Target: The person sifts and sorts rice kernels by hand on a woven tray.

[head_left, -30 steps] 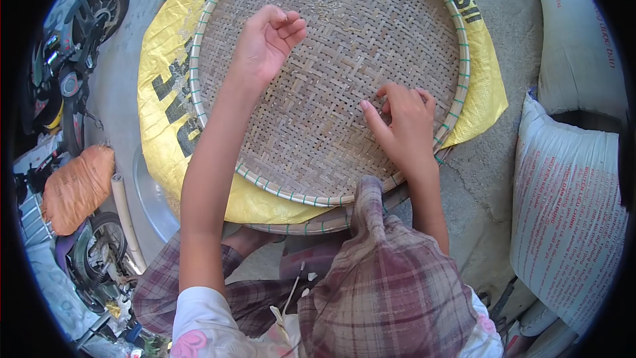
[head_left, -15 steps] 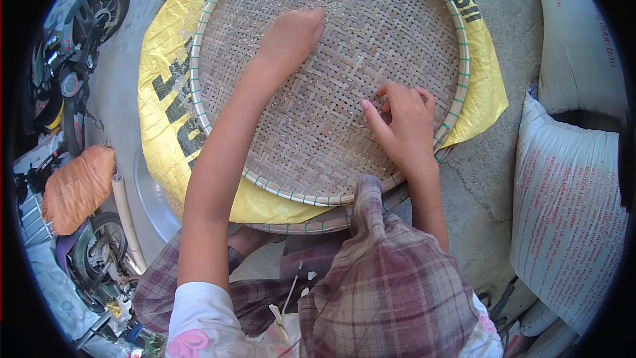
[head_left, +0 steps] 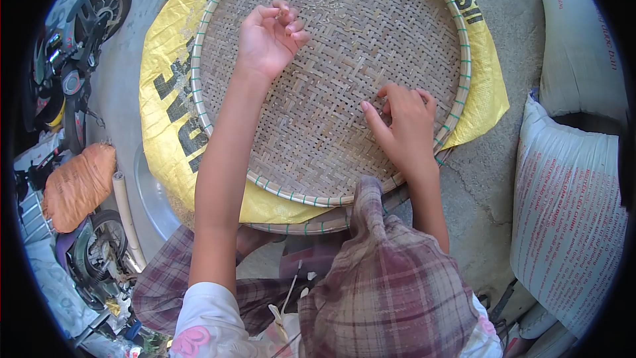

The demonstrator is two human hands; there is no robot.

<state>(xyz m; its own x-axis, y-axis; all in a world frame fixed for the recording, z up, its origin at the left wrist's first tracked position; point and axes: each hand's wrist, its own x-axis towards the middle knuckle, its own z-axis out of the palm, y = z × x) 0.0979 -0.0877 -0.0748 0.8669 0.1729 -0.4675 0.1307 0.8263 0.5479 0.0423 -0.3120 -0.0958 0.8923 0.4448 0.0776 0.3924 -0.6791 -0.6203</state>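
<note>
Before me lies a round woven bamboo winnowing tray [head_left: 344, 99], its rim bound with green ties. A thin scatter of small pale grains [head_left: 328, 8] lies on its far part. Over the left of the weave, my left hand [head_left: 270, 41] is turned palm up. Its fingers curl in, and the thumb meets the index fingertip; anything pinched there is too small to make out. My right hand [head_left: 405, 126] rests near the tray's lower right rim, fingers loosely bent and apart, holding nothing visible.
A yellow printed sack [head_left: 162, 109] lies under the tray, over another woven rim [head_left: 305, 229]. White full sacks [head_left: 563, 219] stand at right. Motorbikes [head_left: 73, 86], an orange bundle [head_left: 79, 189] and a metal basin [head_left: 154, 199] are at left.
My left hand has drawn back a little left from the grains and rolled from knuckles up to palm up. My right hand stays in place.
</note>
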